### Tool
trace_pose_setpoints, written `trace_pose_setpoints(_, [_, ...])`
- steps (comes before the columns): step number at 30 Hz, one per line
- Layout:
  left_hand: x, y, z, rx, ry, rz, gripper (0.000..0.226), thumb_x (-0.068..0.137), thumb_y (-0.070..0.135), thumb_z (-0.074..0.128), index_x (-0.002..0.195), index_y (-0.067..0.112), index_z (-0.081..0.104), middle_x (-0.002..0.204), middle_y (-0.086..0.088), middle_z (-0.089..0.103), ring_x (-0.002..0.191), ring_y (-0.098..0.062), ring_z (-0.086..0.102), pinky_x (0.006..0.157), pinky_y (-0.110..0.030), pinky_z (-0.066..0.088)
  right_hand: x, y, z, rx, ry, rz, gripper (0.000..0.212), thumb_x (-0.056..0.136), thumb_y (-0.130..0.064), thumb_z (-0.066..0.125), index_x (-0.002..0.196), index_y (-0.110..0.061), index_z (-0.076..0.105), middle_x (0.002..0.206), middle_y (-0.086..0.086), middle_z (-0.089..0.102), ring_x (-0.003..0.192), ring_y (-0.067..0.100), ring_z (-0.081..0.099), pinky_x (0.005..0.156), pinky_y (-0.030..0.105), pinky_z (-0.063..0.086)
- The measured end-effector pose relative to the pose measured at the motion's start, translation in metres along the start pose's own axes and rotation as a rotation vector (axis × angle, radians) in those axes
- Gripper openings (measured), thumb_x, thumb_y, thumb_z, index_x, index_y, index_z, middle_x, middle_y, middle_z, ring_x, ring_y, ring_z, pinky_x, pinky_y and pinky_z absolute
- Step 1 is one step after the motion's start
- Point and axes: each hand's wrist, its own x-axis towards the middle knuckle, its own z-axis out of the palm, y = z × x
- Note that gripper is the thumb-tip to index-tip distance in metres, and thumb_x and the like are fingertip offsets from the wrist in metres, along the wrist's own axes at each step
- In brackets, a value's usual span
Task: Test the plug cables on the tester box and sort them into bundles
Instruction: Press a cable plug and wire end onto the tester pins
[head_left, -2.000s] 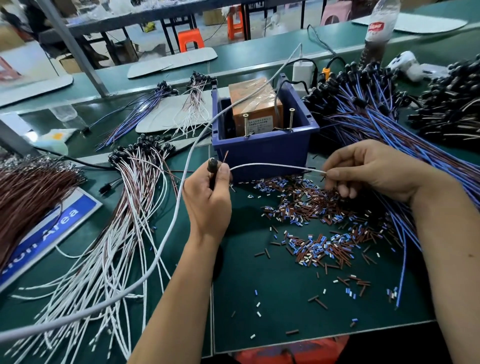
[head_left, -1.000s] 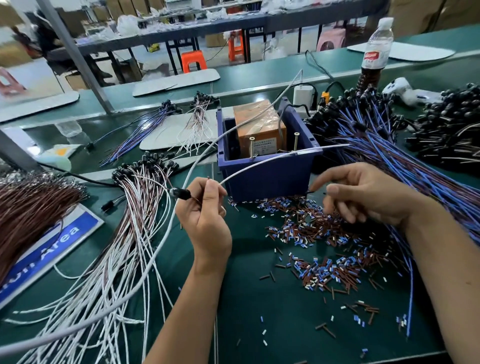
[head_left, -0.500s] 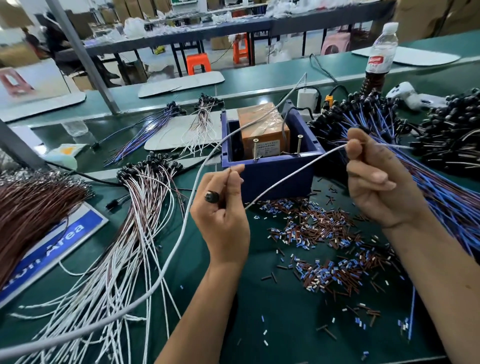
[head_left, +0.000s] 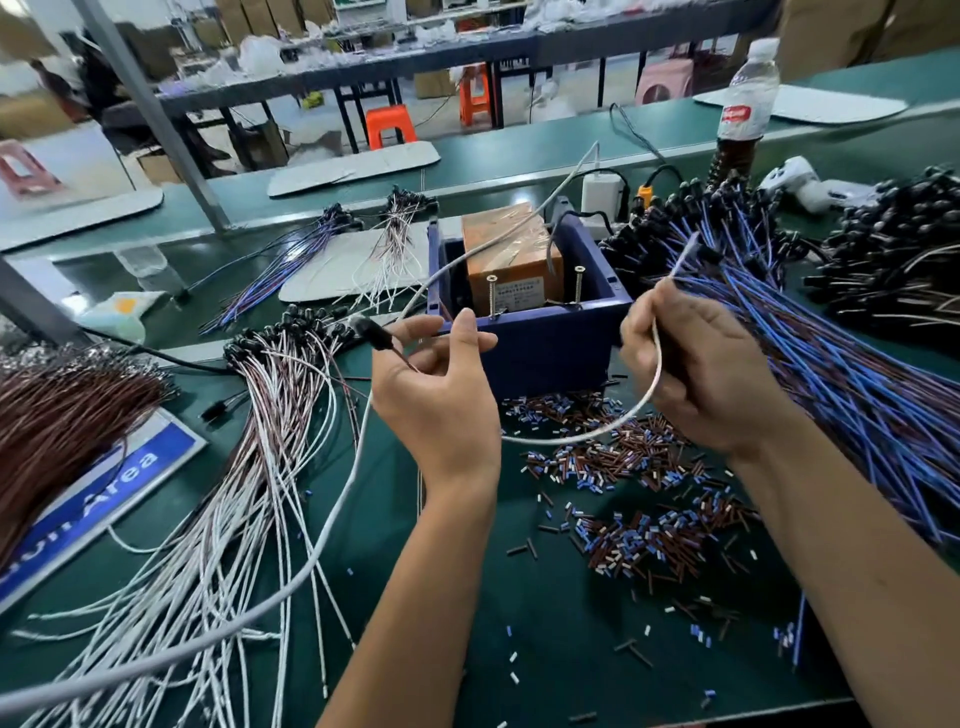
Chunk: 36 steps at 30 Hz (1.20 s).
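My left hand (head_left: 441, 400) pinches the black plug end of one white plug cable (head_left: 613, 423) in front of the blue tester box (head_left: 550, 348). My right hand (head_left: 701, 379) grips the same cable further along, so it sags in a loop between the hands. Its free end sticks up past my right fingers. The box holds an orange block (head_left: 511, 254) and two upright screws (head_left: 579, 283). A white-and-brown cable bundle (head_left: 260, 441) lies left of my left hand. A blue cable bundle (head_left: 831, 353) spreads out at the right.
Small cut sleeve pieces (head_left: 634, 499) litter the green mat below the box. A brown wire heap (head_left: 57, 415) and a blue sign (head_left: 104, 499) lie far left. Black plug cables (head_left: 904, 265), a bottle (head_left: 743, 119) and a thick grey cord (head_left: 332, 514) are also here.
My left hand has turned the plug end out to the left. My right hand has come down and inward along the cable, which now hangs in a loop instead of running straight.
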Motion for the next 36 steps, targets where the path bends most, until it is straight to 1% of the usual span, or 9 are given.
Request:
trace_pose_setpoints(2, [-0.002, 0.000, 0.000, 0.037, -0.046, 0.020, 0.012, 0.094, 0.012, 0.074, 0.091, 0.007, 0.064, 0.070, -0.002, 0.075, 0.070, -0.014, 0.074, 0.073, -0.025, 0.056, -0.001, 0.005, 0.003, 0.000, -0.080, 0.094, 0.037, 0.107, -0.034, 0.050, 0.084, -0.008, 0.064, 0.059, 0.006, 0.053, 0.034, 0.007, 0.036, 0.031, 0.013, 0.025])
trace_pose_setpoints(5, [-0.002, -0.001, -0.001, 0.083, -0.090, 0.036, 0.014, 0.096, 0.014, 0.073, 0.087, 0.004, 0.069, 0.068, 0.000, 0.075, 0.066, -0.012, 0.072, 0.073, -0.024, 0.055, -0.001, 0.016, 0.012, 0.046, -0.154, 0.238, 0.041, 0.108, -0.031, 0.049, 0.080, -0.004, 0.062, 0.053, 0.007, 0.047, 0.032, 0.006, 0.031, 0.030, 0.013, 0.019])
trace_pose_setpoints(9, [0.000, -0.004, 0.001, 0.113, -0.124, -0.009, 0.017, 0.099, 0.019, 0.068, 0.085, 0.009, 0.070, 0.070, 0.002, 0.075, 0.060, -0.014, 0.062, 0.070, -0.039, 0.053, 0.000, 0.021, 0.015, 0.090, -0.186, 0.322, 0.043, 0.110, -0.029, 0.046, 0.079, -0.002, 0.059, 0.052, 0.006, 0.040, 0.032, 0.006, 0.028, 0.030, 0.015, 0.017])
trace_pose_setpoints(12, [-0.003, -0.003, 0.002, 0.125, -0.118, -0.031, 0.017, 0.099, 0.017, 0.067, 0.082, 0.014, 0.068, 0.069, 0.003, 0.075, 0.063, -0.016, 0.063, 0.074, -0.045, 0.054, 0.000, 0.020, 0.014, 0.133, -0.190, 0.348, 0.043, 0.111, -0.029, 0.044, 0.079, -0.003, 0.057, 0.051, 0.003, 0.040, 0.032, 0.005, 0.028, 0.029, 0.013, 0.019])
trace_pose_setpoints(16, [-0.005, -0.005, 0.002, 0.124, -0.121, -0.036, 0.019, 0.098, 0.018, 0.067, 0.080, 0.017, 0.068, 0.068, 0.004, 0.073, 0.060, -0.013, 0.060, 0.069, -0.040, 0.052, 0.001, 0.017, 0.014, 0.152, -0.216, 0.377, 0.043, 0.112, -0.027, 0.043, 0.079, -0.002, 0.057, 0.050, 0.002, 0.040, 0.032, 0.004, 0.028, 0.029, 0.012, 0.023])
trace_pose_setpoints(21, [-0.006, -0.006, 0.001, 0.116, -0.120, -0.028, 0.015, 0.098, 0.017, 0.067, 0.085, 0.010, 0.070, 0.067, 0.005, 0.072, 0.056, -0.005, 0.057, 0.065, -0.029, 0.046, 0.001, 0.018, 0.015, 0.144, -0.224, 0.381, 0.043, 0.112, -0.027, 0.043, 0.079, -0.002, 0.056, 0.049, 0.002, 0.040, 0.032, 0.004, 0.027, 0.030, 0.012, 0.020])
trace_pose_setpoints(27, [-0.006, -0.006, 0.000, 0.097, -0.125, -0.044, 0.018, 0.099, 0.016, 0.066, 0.083, 0.009, 0.069, 0.065, 0.003, 0.070, 0.055, -0.008, 0.054, 0.065, -0.035, 0.044, 0.001, 0.017, 0.015, 0.166, -0.254, 0.401, 0.043, 0.112, -0.025, 0.040, 0.079, -0.001, 0.056, 0.049, 0.001, 0.041, 0.032, 0.003, 0.028, 0.029, 0.011, 0.021])
trace_pose_setpoints(32, [-0.007, -0.005, -0.001, 0.107, -0.120, -0.048, 0.022, 0.099, 0.017, 0.066, 0.078, 0.010, 0.068, 0.065, 0.003, 0.069, 0.061, -0.007, 0.058, 0.073, -0.033, 0.050, 0.001, 0.018, 0.016, 0.170, -0.257, 0.396, 0.042, 0.110, -0.026, 0.042, 0.079, -0.001, 0.055, 0.049, 0.002, 0.040, 0.032, 0.003, 0.027, 0.029, 0.011, 0.019])
trace_pose_setpoints(36, [-0.003, -0.001, 0.001, 0.099, -0.109, -0.047, 0.021, 0.099, 0.018, 0.066, 0.081, 0.007, 0.069, 0.066, 0.002, 0.069, 0.057, -0.007, 0.055, 0.071, -0.035, 0.049, 0.002, 0.018, 0.015, 0.176, -0.258, 0.380, 0.041, 0.111, -0.025, 0.043, 0.080, -0.001, 0.054, 0.049, 0.002, 0.040, 0.032, 0.004, 0.027, 0.029, 0.013, 0.018])
